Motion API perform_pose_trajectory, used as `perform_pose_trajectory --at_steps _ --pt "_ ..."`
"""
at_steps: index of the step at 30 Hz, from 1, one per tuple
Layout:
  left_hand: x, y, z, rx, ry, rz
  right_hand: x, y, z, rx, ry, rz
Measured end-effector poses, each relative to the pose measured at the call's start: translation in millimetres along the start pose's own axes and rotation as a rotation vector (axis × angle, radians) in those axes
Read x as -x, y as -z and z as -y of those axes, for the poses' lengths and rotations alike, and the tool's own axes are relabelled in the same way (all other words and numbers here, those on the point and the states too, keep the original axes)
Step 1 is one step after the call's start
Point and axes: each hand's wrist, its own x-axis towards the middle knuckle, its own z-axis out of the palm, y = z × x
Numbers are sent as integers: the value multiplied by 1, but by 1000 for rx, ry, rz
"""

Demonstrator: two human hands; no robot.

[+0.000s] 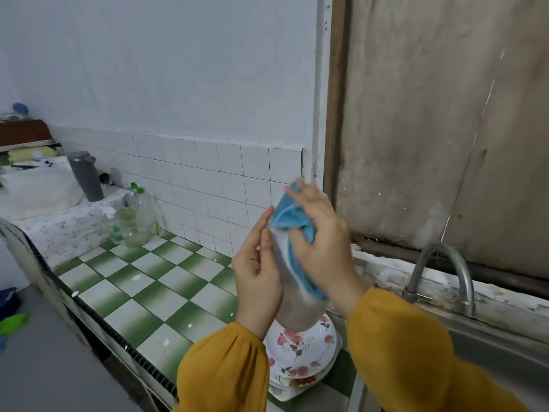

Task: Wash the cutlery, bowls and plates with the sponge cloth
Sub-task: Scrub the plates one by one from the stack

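Note:
I hold a pale plate (292, 307) upright on its edge in front of me, above the counter. My left hand (258, 272) grips its left side, fingers pointing up. My right hand (322, 242) presses a blue sponge cloth (292, 218) against the plate's upper face. The cloth drapes over the rim and down the right side. Below the plate, a stack of white flowered bowls and plates (300, 349) rests on the counter beside the sink.
A steel sink (493, 349) with a curved tap (439, 275) lies to the right. The green and white tiled counter (142, 281) stretches left, with clear bottles (133, 218) and a grey tumbler (86, 176) at its far end. A worn board covers the wall behind the tap.

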Motion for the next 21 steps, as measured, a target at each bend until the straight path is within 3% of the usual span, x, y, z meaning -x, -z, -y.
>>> perform_pose_trajectory --at_steps 3,5,8,11,13,15,18,21 --pt "-16 -1 -6 172 105 -133 33 -11 -18 252 501 26" --pt "-26 -1 -8 301 145 -216 45 -5 -46 315 638 4" --pt "-32 4 -8 398 150 -234 57 4 -71 125 418 -98" --pt "-33 14 -5 392 148 -178 40 17 -69 -321 -50 -266" --pt "-31 19 -4 282 81 -98 12 31 -59 -549 -363 -349" --pt "-23 18 -5 107 -8 14 -11 45 -55 -583 -520 -343" --pt "-4 5 -4 -33 -58 149 -21 50 -35 -400 -413 -202" --pt "3 -9 0 -24 -64 139 -1 28 -10 -29 -57 -41"
